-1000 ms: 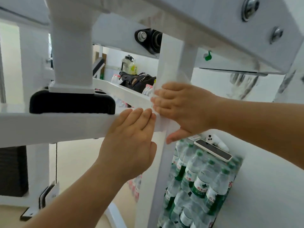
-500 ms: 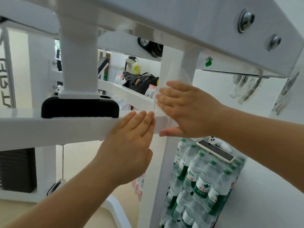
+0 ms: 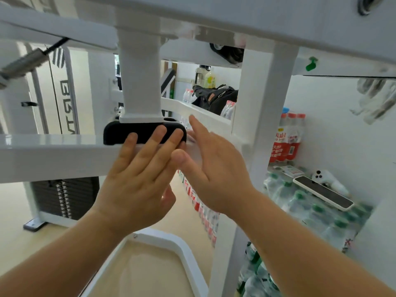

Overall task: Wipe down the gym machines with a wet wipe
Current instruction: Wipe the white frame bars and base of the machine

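Gym machine, white frame, with both hands open against its horizontal beam.
Left hand lies flat on the beam, straight fingers reaching a black pad just above. Right hand, blurred, fingers straight, sits just beside it, toward the upright post. Packed water bottles and a phone lie well right of the hands.

The left hand lies flat, fingers straight and pointing toward 1 o'clock, its forearm entering from 7 o'clock. The right hand, at its 3 o'clock, is flat too, with fingers toward 11 o'clock and forearm from 4 o'clock.
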### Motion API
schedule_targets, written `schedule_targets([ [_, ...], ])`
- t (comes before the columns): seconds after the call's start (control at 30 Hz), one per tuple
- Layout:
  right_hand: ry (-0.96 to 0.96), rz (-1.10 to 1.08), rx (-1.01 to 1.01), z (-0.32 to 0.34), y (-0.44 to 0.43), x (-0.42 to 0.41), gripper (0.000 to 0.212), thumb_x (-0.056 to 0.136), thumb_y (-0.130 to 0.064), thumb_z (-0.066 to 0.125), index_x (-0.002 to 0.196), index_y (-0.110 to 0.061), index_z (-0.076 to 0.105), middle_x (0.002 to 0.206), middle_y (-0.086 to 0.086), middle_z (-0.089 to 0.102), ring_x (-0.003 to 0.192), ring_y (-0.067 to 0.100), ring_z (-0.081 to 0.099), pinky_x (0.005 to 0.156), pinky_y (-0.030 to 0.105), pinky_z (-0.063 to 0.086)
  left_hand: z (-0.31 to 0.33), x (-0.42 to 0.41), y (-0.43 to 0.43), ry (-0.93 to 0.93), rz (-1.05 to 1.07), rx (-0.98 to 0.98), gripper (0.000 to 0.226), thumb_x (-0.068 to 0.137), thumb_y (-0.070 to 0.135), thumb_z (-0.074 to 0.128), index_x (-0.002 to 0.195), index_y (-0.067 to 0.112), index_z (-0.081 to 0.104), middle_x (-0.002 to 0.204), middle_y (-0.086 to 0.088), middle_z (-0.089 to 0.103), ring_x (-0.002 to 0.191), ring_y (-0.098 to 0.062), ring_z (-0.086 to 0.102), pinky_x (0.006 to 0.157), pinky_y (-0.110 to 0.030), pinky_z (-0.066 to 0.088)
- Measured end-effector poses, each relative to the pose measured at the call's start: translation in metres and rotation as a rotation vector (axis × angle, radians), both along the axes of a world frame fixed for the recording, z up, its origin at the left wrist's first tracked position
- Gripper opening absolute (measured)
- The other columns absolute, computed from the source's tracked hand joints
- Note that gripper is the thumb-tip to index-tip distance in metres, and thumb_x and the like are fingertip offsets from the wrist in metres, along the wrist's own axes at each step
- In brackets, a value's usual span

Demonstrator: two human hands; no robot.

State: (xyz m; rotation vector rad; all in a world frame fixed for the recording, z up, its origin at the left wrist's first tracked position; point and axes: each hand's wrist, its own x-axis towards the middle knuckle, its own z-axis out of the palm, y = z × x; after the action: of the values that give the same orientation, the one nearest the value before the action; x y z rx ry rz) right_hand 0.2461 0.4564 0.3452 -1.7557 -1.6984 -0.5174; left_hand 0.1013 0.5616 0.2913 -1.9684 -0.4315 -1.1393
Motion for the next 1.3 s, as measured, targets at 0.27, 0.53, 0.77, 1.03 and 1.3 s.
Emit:
schedule_targets([
  [0.27,-0.100,-0.234,0.048,-0.004,0.005,0.024,0.104,0.081,-0.093,0.010,0.130,-0.017,0.059,0.123,-0.001,0.064,0.115,0.022,0.056,0.106,0.041,0.036,-0.005,0.007,0.001,-0.075,0.016,0.030,0.077,0.077,0.021,0.059,0.151,0.006,0.045,0.161,-0.012,0.037,0.151,-0.032,0.031,0.122,-0.057,0.023],
  [0.53,0.022,-0.148,0.104,-0.010,-0.003,0.031,0.112,0.077,-0.091,0.036,0.160,-0.017,0.023,0.145,-0.003,0.058,0.134,0.019,0.047,0.115,0.033,0.026,-0.004,0.005,-0.002,-0.064,0.023,0.005,0.077,0.079,0.024,0.057,0.153,0.007,0.043,0.163,-0.011,0.035,0.152,-0.031,0.029,0.122,-0.056,0.021],
  [0.77,-0.041,0.047,0.101,-0.018,0.000,0.002,0.103,0.087,-0.078,0.042,0.161,-0.009,0.023,0.142,-0.001,0.059,0.131,0.016,0.048,0.116,0.032,0.026,-0.006,0.006,-0.005,-0.031,0.061,-0.051,0.083,0.082,0.032,0.063,0.156,0.006,0.036,0.165,-0.011,0.028,0.155,-0.033,0.020,0.123,-0.061,0.017],
  [1.03,-0.564,-0.324,-0.015,-0.046,-0.033,0.082,0.100,0.098,-0.077,0.018,0.163,-0.003,-0.002,0.171,0.019,-0.006,0.159,0.032,-0.006,0.129,0.049,0.002,-0.004,0.015,-0.024,-0.037,0.034,-0.163,0.087,0.076,0.030,0.061,0.153,-0.001,0.037,0.165,-0.019,0.026,0.155,-0.038,0.018,0.123,-0.064,0.006],
  [1.3,0.056,-0.327,-0.009,-0.146,-0.051,0.100,0.109,0.094,-0.082,0.019,0.158,-0.004,-0.022,0.166,0.015,-0.030,0.157,0.027,-0.020,0.129,0.052,0.007,-0.010,0.051,-0.048,0.170,-0.049,-0.198,0.089,0.080,0.037,0.053,0.157,0.001,0.027,0.168,-0.019,0.017,0.157,-0.037,0.008,0.123,-0.065,0.001],
])
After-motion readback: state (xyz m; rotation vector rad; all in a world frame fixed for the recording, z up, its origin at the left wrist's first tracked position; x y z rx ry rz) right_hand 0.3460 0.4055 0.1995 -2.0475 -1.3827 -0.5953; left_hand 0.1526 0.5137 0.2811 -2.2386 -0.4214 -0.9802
